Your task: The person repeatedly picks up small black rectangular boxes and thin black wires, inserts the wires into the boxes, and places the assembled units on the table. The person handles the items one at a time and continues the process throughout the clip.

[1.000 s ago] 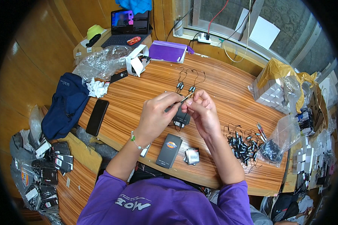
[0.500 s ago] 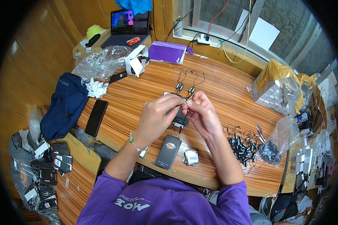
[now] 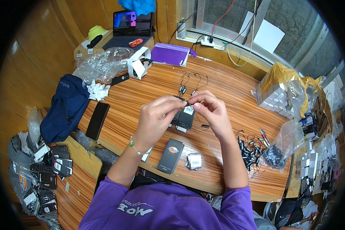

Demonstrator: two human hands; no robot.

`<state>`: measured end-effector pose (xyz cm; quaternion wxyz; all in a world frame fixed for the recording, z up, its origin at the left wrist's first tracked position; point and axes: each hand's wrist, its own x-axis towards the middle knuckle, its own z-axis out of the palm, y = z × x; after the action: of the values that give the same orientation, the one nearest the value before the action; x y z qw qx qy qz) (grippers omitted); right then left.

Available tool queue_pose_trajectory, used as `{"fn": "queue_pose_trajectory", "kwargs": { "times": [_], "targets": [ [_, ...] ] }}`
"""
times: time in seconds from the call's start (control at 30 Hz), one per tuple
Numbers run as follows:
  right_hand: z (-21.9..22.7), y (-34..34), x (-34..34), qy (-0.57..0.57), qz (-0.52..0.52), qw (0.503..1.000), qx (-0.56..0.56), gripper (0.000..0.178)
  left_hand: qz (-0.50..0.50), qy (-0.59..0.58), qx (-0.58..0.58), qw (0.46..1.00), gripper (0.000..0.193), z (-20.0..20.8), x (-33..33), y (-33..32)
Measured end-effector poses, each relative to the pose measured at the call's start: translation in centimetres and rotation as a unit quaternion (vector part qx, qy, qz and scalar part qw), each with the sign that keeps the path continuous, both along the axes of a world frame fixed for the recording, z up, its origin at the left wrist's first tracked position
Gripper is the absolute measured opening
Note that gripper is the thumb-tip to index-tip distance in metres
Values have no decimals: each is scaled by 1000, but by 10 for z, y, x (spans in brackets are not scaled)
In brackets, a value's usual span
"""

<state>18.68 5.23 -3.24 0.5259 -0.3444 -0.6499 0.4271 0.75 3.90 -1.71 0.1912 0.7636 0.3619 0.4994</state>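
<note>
Above the middle of the table my left hand (image 3: 156,115) and my right hand (image 3: 212,113) meet, both closed in a pinch. Between their fingertips runs a thin dark cord (image 3: 189,104). Below them lie stacked black hang tags (image 3: 185,121), one with a white barcode label, partly hidden by my left hand. A small black plastic piece (image 3: 205,126) shows beside my right wrist; whether it joins the cord I cannot tell. Beyond my fingertips, several tag strings with small black locks (image 3: 183,90) are laid out. Nearer me sit a black tag stack (image 3: 171,155) and small white labels (image 3: 194,161).
To the right lie a heap of black tag strings (image 3: 250,153), a pen (image 3: 264,135) and a clear plastic bag (image 3: 280,147). White boxes (image 3: 274,96) stand behind. A phone (image 3: 97,120), a navy bag (image 3: 65,109) and a purple folder (image 3: 170,54) are to the left and back.
The pinched cord has shifted slightly in my fingers. A small black piece formerly below my fingertips now shows farther right, by my right wrist. The barcode label beneath my hands is now visible.
</note>
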Motion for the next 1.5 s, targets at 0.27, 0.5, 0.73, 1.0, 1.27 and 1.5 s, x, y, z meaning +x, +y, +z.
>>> {"fn": "queue_pose_trajectory", "kwargs": {
  "times": [0.27,0.5,0.73,1.0,1.27,1.5],
  "targets": [
    [-4,-3,2,74,49,987,-134,9,23,99,176,979,15,-1,5,0],
    [10,-4,6,371,2,915,-159,8,-28,107,109,988,17,-9,5,3],
    [14,-1,17,458,105,880,-65,7,-53,12,-46,997,24,-23,10,8],
    [23,-11,23,415,76,905,-65,13,-113,-31,-168,979,29,-26,-7,4],
    [39,-20,51,354,-4,935,3,23,-47,295,-278,913,48,-64,-87,3],
    [36,-17,52,350,-11,937,-12,23,-37,261,-239,935,50,-77,-96,-6]
  ]
}}
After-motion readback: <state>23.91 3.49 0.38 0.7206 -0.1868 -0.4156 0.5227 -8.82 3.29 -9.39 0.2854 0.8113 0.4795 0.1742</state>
